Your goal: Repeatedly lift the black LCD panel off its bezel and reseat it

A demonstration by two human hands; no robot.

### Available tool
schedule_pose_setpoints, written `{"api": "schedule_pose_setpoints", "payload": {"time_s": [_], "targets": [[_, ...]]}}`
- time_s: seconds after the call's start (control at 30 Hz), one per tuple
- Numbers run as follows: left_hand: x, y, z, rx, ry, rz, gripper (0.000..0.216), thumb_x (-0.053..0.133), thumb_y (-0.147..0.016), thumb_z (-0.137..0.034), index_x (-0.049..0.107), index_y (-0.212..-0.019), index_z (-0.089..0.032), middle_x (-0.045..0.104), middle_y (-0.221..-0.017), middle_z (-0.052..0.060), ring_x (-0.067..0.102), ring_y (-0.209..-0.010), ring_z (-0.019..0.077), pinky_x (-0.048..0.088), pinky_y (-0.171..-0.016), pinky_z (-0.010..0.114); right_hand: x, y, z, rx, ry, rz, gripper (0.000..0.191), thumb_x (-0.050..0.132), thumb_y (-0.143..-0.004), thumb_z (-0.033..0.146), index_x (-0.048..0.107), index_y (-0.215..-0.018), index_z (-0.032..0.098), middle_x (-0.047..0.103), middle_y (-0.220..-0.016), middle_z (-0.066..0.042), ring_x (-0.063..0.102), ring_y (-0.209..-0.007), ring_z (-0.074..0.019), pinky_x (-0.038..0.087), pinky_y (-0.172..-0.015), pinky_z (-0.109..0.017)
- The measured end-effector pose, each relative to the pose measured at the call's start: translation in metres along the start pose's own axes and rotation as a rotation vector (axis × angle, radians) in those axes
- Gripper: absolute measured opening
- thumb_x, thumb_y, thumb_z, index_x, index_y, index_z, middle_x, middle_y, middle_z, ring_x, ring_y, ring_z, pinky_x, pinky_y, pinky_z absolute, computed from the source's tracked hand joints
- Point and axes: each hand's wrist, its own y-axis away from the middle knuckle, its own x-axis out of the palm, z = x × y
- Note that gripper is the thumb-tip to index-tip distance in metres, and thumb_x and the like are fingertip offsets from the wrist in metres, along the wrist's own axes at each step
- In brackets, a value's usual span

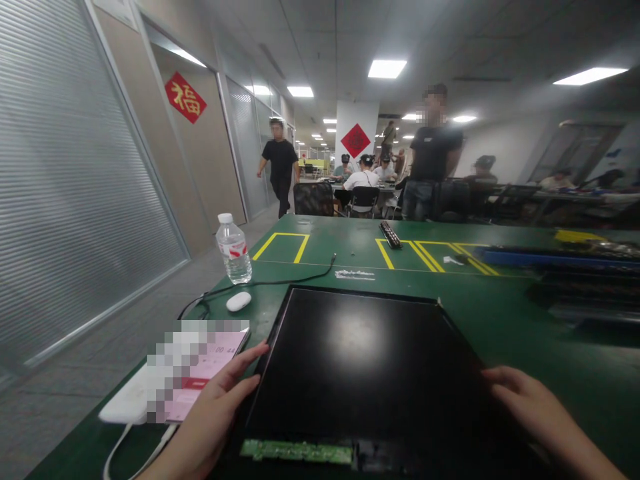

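A black flat display panel lies in front of me on the green table, its dark screen facing up and reflecting a ceiling light. Along its near edge runs a narrow green circuit board. My left hand grips the panel's left edge, with thumb and fingers pressed against the frame. On the opposite side, my right hand holds the right edge, its fingertips partly hidden by the frame. A phone with a pink screen and a white power bank with cables lie beside my left hand.
A water bottle stands at the table's left edge, near a white earbud case and a black cable. Farther back are a remote control and yellow tape marks. Blurred long parts lie right. People stand and sit beyond.
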Motion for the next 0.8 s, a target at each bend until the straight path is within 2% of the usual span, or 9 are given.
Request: {"api": "schedule_pose_setpoints", "payload": {"time_s": [0.1, 0.17, 0.27, 0.37, 0.43, 0.53, 0.67, 0.8], "targets": [[0.002, -0.007, 0.006, -0.044, 0.052, -0.047, 0.069, 0.091, -0.077, -0.017, 0.074, -0.143, -0.028, 0.088, -0.126, 0.012, 0.088, -0.102, 0.0376, 0.072, -0.081, 0.043, 0.001, 0.002, 0.003, -0.019, -0.008, -0.009, 0.034, 0.061, -0.059, 0.047, 0.082, -0.079, 0.03, 0.084, -0.089, -0.009, 0.078, -0.089, -0.0343, 0.058, -0.071, -0.043], [0.006, -0.008, 0.007, -0.046, 0.077, -0.086, 0.067, 0.087, -0.081, -0.014, 0.073, -0.145, -0.026, 0.089, -0.123, 0.013, 0.089, -0.098, 0.0366, 0.072, -0.078, 0.042, 0.001, 0.003, 0.004, -0.018, -0.008, -0.002, 0.033, 0.062, -0.059, 0.047, 0.082, -0.08, 0.03, 0.083, -0.086, -0.009, 0.077, -0.086, -0.034, 0.058, -0.069, -0.043], [0.011, -0.005, 0.004, -0.078, 0.112, -0.068, 0.079, 0.093, -0.079, -0.017, 0.067, -0.153, -0.025, 0.09, -0.12, 0.014, 0.089, -0.095, 0.0374, 0.072, -0.086, 0.046, 0.001, 0.005, 0.007, -0.015, -0.009, -0.006, 0.032, 0.062, -0.06, 0.046, 0.081, -0.079, 0.029, 0.082, -0.084, -0.009, 0.076, -0.084, -0.0335, 0.058, -0.068, -0.043], [0.01, 0.002, 0.0, -0.107, 0.128, 0.036, 0.106, 0.105, -0.065, -0.021, 0.059, -0.161, -0.025, 0.088, -0.127, 0.014, 0.087, -0.103, 0.0403, 0.069, -0.098, 0.05, 0.0, 0.007, 0.011, -0.015, -0.014, -0.007, 0.031, 0.062, -0.06, 0.046, 0.081, -0.078, 0.03, 0.082, -0.085, -0.009, 0.077, -0.084, -0.0337, 0.06, -0.07, -0.045], [0.008, 0.006, -0.001, -0.134, 0.116, 0.1, 0.113, 0.108, -0.059, -0.026, 0.059, -0.161, -0.024, 0.086, -0.132, 0.015, 0.085, -0.111, 0.0418, 0.066, -0.104, 0.05, -0.001, 0.008, 0.015, -0.013, -0.014, -0.004, 0.031, 0.061, -0.06, 0.047, 0.081, -0.078, 0.03, 0.083, -0.086, -0.01, 0.077, -0.084, -0.0345, 0.06, -0.07, -0.046], [0.005, 0.011, -0.003, -0.142, 0.034, 0.132, 0.109, 0.109, -0.058, -0.032, 0.065, -0.157, -0.023, 0.085, -0.134, 0.016, 0.082, -0.119, 0.0437, 0.064, -0.109, 0.053, -0.003, 0.01, 0.018, -0.014, -0.014, -0.01, 0.03, 0.062, -0.06, 0.046, 0.081, -0.077, 0.03, 0.084, -0.087, -0.009, 0.078, -0.082, -0.0349, 0.061, -0.07, -0.047], [0.007, 0.014, -0.002, -0.056, -0.068, 0.102, 0.097, 0.109, -0.058, -0.04, 0.074, -0.147, -0.026, 0.082, -0.142, 0.014, 0.075, -0.132, 0.0455, 0.061, -0.114, 0.055, -0.006, 0.01, 0.02, -0.044, 0.008, -0.011, 0.028, 0.064, -0.059, 0.045, 0.082, -0.076, 0.031, 0.085, -0.085, -0.007, 0.079, -0.081, -0.0336, 0.061, -0.068, -0.044], [0.007, 0.011, -0.001, 0.062, -0.122, 0.109, 0.084, 0.107, -0.059, -0.05, 0.082, -0.136, -0.029, 0.079, -0.147, 0.01, 0.066, -0.144, 0.0443, 0.053, -0.123, 0.054, -0.008, 0.01, 0.023, -0.072, 0.045, 0.001, 0.028, 0.063, -0.06, 0.045, 0.082, -0.076, 0.031, 0.085, -0.09, -0.006, 0.079, -0.084, -0.0326, 0.062, -0.074, -0.044]]}}
